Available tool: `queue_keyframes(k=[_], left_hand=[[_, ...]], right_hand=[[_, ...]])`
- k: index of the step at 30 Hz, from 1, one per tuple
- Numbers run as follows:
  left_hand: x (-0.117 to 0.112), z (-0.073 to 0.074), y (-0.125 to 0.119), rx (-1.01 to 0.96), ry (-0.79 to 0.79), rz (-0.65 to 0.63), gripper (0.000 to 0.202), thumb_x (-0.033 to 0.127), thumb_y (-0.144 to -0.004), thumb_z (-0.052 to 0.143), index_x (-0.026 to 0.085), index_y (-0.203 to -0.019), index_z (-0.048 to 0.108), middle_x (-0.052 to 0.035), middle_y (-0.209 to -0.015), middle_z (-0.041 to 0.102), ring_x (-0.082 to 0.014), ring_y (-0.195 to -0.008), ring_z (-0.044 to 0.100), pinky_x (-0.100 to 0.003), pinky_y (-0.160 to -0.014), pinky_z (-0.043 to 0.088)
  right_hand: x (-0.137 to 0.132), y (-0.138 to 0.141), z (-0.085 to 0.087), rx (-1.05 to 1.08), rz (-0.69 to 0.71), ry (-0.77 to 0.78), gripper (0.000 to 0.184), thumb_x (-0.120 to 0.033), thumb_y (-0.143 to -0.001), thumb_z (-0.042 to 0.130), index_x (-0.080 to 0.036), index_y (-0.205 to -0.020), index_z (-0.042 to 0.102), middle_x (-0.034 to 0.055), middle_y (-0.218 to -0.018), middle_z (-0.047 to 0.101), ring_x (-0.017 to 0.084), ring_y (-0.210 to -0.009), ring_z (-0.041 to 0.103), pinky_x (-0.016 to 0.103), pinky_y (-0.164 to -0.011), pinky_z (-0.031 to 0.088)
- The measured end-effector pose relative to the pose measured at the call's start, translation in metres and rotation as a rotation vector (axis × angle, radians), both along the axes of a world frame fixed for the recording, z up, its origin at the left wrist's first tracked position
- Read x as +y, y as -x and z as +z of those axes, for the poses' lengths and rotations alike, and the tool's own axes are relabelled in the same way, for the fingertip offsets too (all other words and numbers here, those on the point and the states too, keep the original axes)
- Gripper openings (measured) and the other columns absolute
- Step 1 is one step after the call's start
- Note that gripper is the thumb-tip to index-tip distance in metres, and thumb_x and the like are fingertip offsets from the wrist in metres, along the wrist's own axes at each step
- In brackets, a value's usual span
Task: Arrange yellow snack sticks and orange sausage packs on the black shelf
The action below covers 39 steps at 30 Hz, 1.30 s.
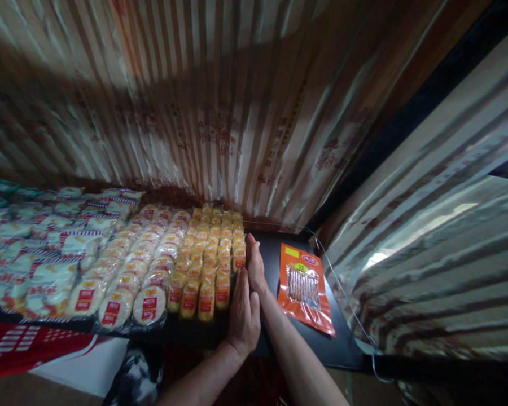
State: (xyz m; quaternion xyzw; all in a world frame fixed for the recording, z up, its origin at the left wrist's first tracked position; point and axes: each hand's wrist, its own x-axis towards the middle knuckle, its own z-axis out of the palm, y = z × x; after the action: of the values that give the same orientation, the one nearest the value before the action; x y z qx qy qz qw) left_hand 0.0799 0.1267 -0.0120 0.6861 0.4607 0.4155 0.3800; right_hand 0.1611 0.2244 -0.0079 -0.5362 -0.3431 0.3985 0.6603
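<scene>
Both hands stand on edge against the right side of rows of small yellow snack packets (211, 254) on a black shelf (342, 344). My left hand (242, 316) is nearer me, fingers stretched flat and together, palm against the packets. My right hand (254, 262) is farther back, also flat, touching the last packets of the row. Neither hand grips anything. An orange sausage pack (305, 287) lies flat just right of my right forearm.
Round rice-cracker packs (122, 282) lie in rows left of the yellow packets, with white striped snack bags (38, 248) further left. Hanging plastic strip curtains (215, 113) close the back and right side. A thin wire (342, 293) runs along the shelf's right edge.
</scene>
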Motion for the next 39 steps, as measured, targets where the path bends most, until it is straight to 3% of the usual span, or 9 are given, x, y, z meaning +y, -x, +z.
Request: queue_keyframes(k=[7,13,21,29,35,39], left_hand=[[0.000,0.001,0.001,-0.037,0.062,0.000,0.052,0.030,-0.094,0.024,0.010,-0.141,0.026,-0.0108,-0.149,0.023,-0.0179,-0.138,0.020,-0.035,-0.115,0.019],[0.000,0.000,0.000,-0.041,0.103,0.035,0.052,0.031,-0.093,0.027,0.011,-0.142,0.026,-0.0108,-0.150,0.021,-0.0183,-0.139,0.018,-0.036,-0.115,0.017],[-0.001,-0.003,-0.001,-0.010,0.089,0.033,0.052,0.030,-0.094,0.025,0.010,-0.142,0.025,-0.0100,-0.151,0.019,-0.0166,-0.139,0.015,-0.035,-0.116,0.015],[-0.002,0.002,-0.001,0.003,0.079,0.043,0.051,0.027,-0.093,0.026,0.012,-0.142,0.025,-0.0084,-0.150,0.019,-0.0164,-0.139,0.016,-0.035,-0.115,0.018],[-0.001,0.000,-0.001,0.021,0.068,0.035,0.052,0.028,-0.093,0.024,0.011,-0.142,0.024,-0.0095,-0.150,0.019,-0.0170,-0.139,0.015,-0.037,-0.115,0.018],[-0.002,-0.003,-0.002,0.012,0.066,0.051,0.052,0.029,-0.093,0.026,0.012,-0.142,0.025,-0.0097,-0.150,0.019,-0.0185,-0.138,0.017,-0.038,-0.115,0.018]], right_hand=[[0.033,-0.005,0.000,0.018,-0.043,0.003,0.068,-0.066,-0.083,0.032,-0.024,-0.134,0.043,-0.0003,-0.141,0.041,0.018,-0.135,0.029,0.036,-0.112,0.023],[0.033,0.006,0.010,0.018,-0.007,0.012,0.066,-0.067,-0.082,0.032,-0.026,-0.132,0.046,-0.0016,-0.140,0.043,0.018,-0.132,0.034,0.035,-0.112,0.022],[0.051,-0.009,0.004,0.111,-0.008,-0.001,0.062,-0.065,-0.081,0.038,-0.028,-0.128,0.050,-0.0035,-0.138,0.045,0.018,-0.132,0.035,0.036,-0.112,0.023],[0.065,-0.006,0.025,0.273,0.130,-0.007,0.061,-0.063,-0.085,0.033,-0.026,-0.131,0.048,-0.0016,-0.131,0.054,0.018,-0.127,0.043,0.033,-0.108,0.032],[0.065,-0.003,0.024,0.145,0.130,0.022,0.064,-0.068,-0.083,0.029,-0.029,-0.131,0.048,-0.0021,-0.126,0.058,0.020,-0.122,0.049,0.035,-0.105,0.036],[0.063,-0.007,0.018,0.050,0.067,0.012,0.071,-0.072,-0.081,0.025,-0.027,-0.131,0.048,-0.0007,-0.130,0.054,0.021,-0.126,0.044,0.037,-0.105,0.037]])
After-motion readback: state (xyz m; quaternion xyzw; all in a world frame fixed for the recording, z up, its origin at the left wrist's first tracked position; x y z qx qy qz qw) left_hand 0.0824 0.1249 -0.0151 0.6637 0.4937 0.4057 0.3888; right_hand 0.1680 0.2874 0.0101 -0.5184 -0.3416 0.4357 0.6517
